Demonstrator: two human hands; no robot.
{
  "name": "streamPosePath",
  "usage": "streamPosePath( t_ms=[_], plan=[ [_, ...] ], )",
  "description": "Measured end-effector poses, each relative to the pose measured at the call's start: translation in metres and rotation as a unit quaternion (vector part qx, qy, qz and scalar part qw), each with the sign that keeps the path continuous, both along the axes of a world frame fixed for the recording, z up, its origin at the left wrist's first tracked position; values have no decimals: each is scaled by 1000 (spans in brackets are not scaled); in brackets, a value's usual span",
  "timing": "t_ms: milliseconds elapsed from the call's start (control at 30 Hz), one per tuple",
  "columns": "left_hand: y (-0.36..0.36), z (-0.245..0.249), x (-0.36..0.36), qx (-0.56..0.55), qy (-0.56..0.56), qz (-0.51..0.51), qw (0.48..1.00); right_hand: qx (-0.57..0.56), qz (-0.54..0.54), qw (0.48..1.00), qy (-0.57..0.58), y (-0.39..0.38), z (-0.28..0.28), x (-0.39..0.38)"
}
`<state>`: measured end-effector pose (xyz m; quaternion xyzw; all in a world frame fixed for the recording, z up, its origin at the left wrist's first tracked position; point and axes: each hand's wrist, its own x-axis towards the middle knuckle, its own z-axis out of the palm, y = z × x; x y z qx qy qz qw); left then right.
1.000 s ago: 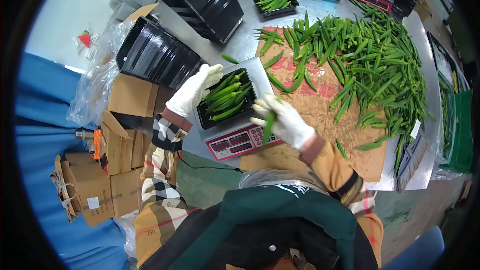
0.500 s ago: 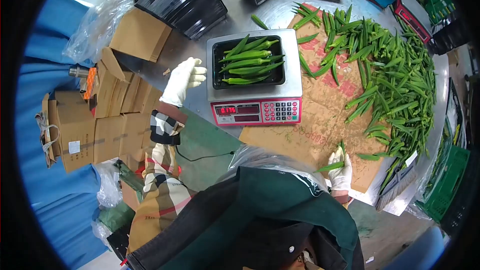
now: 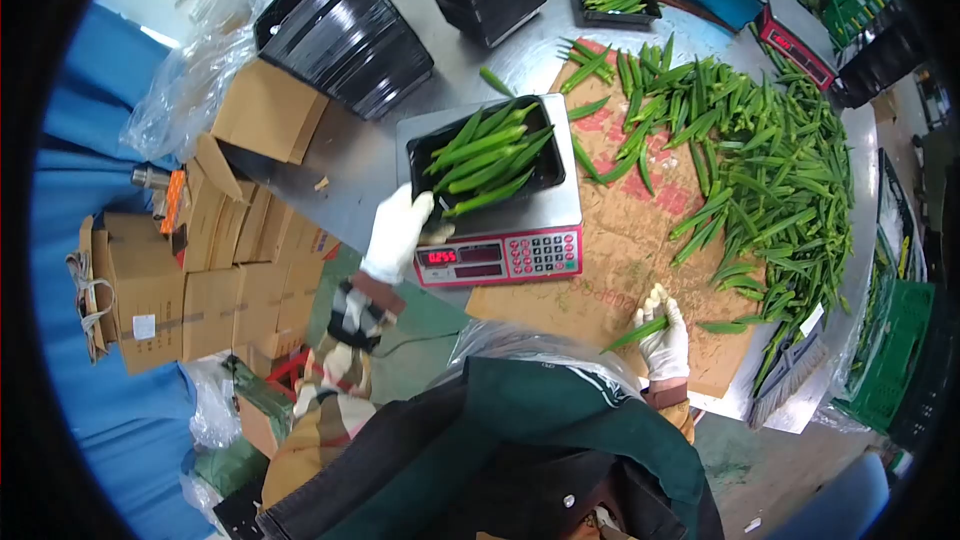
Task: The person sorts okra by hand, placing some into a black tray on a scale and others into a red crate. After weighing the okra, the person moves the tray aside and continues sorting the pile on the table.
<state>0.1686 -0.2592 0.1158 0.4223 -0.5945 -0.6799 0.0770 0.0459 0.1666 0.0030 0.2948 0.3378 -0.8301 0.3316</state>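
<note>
A black plastic tray (image 3: pixel 553 172) of several green okra pods (image 3: pixel 487 155) sits turned at an angle on the pan of a digital scale (image 3: pixel 568 130). The red display (image 3: pixel 437 257) seems to read 0.255. My left hand (image 3: pixel 395 233), in a white glove, is closed on the tray's near left corner, with the fingertips partly hidden and blurred. Lower right, over the cardboard sheet (image 3: pixel 610 285), my gloved right hand (image 3: pixel 664 342) pinches a single okra pod (image 3: pixel 632 334).
A big heap of okra (image 3: pixel 770 170) covers the right of the metal table. Stacked black trays (image 3: pixel 345 35) stand at the back left, and another filled tray (image 3: pixel 617 0) lies farther back. A brush (image 3: pixel 788 380) rests at the right edge. Cardboard boxes (image 3: pixel 210 310) are piled at left.
My left hand has moved right and taken hold of the tray, which has turned on the scale. The reading has risen from 0.175. My right hand still holds an okra pod.
</note>
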Motion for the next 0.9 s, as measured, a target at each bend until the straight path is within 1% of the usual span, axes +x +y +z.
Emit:
streamPosePath(
  t_ms=[33, 67, 167, 200, 233, 267, 333, 400, 433, 467, 500, 533, 567, 600, 633, 700, 733, 800, 833, 867, 900],
  plan=[
    [10, 7, 1, 6, 12, 15, 1000, 0, -11, 1000, -8, 1, -2, -2],
    [19, 8, -6, 21, 46, 44, 998, 0, -20, 1000, -19, 2, -4, -2],
    [15, -4, -41, -2, 96, -11, 995, 5, -14, 999, -44, 1, -11, 3],
    [12, -7, -55, 0, 97, -38, 995, 11, -3, 999, -46, -5, -8, 2],
    [11, -5, -67, 23, 102, -34, 994, 14, 6, 999, -43, -12, -5, -2],
    [8, 3, -78, 9, 81, -61, 995, 19, 18, 1000, -4, -18, 4, -2],
    [1, 13, -102, -17, 63, -98, 993, 21, 14, 1000, 10, -14, 6, -4],
    [-7, 13, -134, -39, 66, -121, 990, 9, -4, 1000, 8, -4, -2, -5],
    [-14, 5, -153, -26, 76, -126, 989, 21, -17, 1000, 3, 2, -6, -3],
    [-24, -9, -175, -13, 87, -131, 988, 13, -20, 1000, 2, 10, -13, -1],
    [-32, -12, -197, -1, 97, -135, 986, 5, -22, 1000, 2, 17, -21, 0],
    [-33, -5, -220, -14, 74, -135, 988, 17, -28, 999, -2, 23, -25, 3],
    [-42, -6, -246, -2, 52, -157, 986, 30, -34, 999, -6, 26, -28, 5],
    [-55, -25, -275, -20, 52, -177, 983, 33, -50, 998, -26, 29, -29, 8],
    [-77, -61, -310, -75, 68, -214, 972, 36, -66, 996, -44, 31, -29, 9],
    [-127, -152, -392, -265, 132, -289, 911, 48, -61, 997, -27, 42, -43, 13],
    [-140, -176, -426, -281, 164, -275, 905, 66, -68, 995, -33, 45, -46, 13],
    [-158, -208, -485, -304, 166, -285, 894, 97, -84, 991, -43, 45, -37, 10],
    [-172, -232, -519, -316, 177, -288, 886, 109, -93, 989, -48, 46, -33, 8],
    [-195, -267, -556, -334, 199, -293, 873, 114, -105, 987, -36, 48, -37, 8],
    [-170, -232, -547, -211, 174, -258, 927, 125, -113, 985, -46, 46, -33, 5]
  ],
)
